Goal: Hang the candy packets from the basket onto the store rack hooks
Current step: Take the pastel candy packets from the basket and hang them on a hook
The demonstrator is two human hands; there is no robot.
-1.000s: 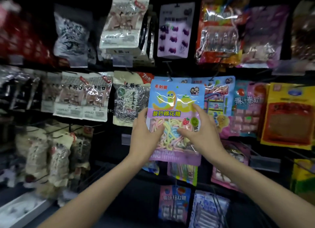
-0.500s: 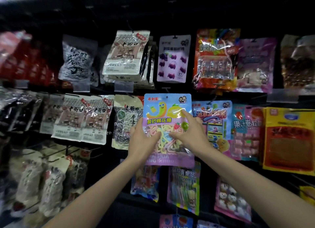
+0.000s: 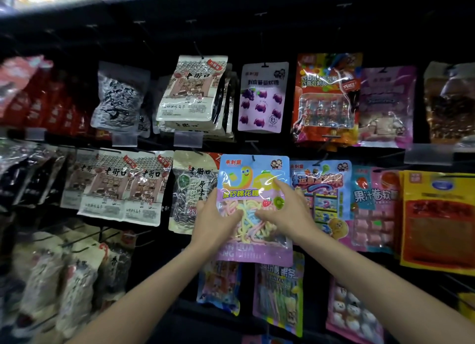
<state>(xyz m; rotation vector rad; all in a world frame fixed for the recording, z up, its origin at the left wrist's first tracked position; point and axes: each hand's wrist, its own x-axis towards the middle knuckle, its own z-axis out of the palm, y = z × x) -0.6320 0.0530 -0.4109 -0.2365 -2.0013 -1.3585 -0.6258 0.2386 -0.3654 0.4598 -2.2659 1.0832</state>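
Candy packet (image 3: 254, 189) is pinched by left hand (image 3: 213, 223), pressed by flat right hand (image 3: 285, 212), its top above both, at the hook (image 3: 253, 159).

Single view on record: a wide-angle camera worn on the person's head. It faces the store rack (image 3: 295, 27) almost square-on, aimed level to slightly down. Range is close: hanging goods fill the frame from side to side, and straight lines bow toward the margins. Both forearms enter from the bottom edge. The left hand (image 3: 214, 215) and right hand (image 3: 285, 212) lie on a candy packet (image 3: 253, 169) just below frame centre.
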